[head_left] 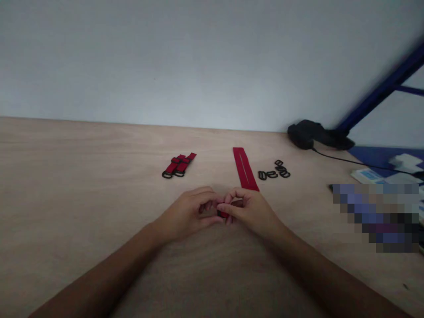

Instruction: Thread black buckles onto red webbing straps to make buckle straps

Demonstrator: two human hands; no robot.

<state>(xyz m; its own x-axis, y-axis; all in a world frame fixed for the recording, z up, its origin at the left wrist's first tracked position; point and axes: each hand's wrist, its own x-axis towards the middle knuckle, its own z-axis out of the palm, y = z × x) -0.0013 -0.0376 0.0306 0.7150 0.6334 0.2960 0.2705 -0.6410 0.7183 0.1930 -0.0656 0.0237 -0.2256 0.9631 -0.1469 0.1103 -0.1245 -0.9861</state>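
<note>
Near the middle of the table, my left hand (pixel 195 210) and my right hand (pixel 250 207) meet, fingertips almost touching. Between them is a short piece of red strap (pixel 223 214) with a dark part at its left end; fingers cover most of it. Both hands pinch it. Beyond my right hand lies a flat red strap (pixel 245 170) with a pale line along it. Farther left rest two red straps with black sliders and hooks (pixel 179 165), side by side. Several loose black rings and sliders (pixel 272 174) lie to the right of the flat strap.
A black object with a cable (pixel 308 134) sits against the wall at the back right. The cable runs right, past a blue metal frame (pixel 380 99) and white packets (pixel 367 175). A pixelated patch (pixel 380 218) hides things at the right edge.
</note>
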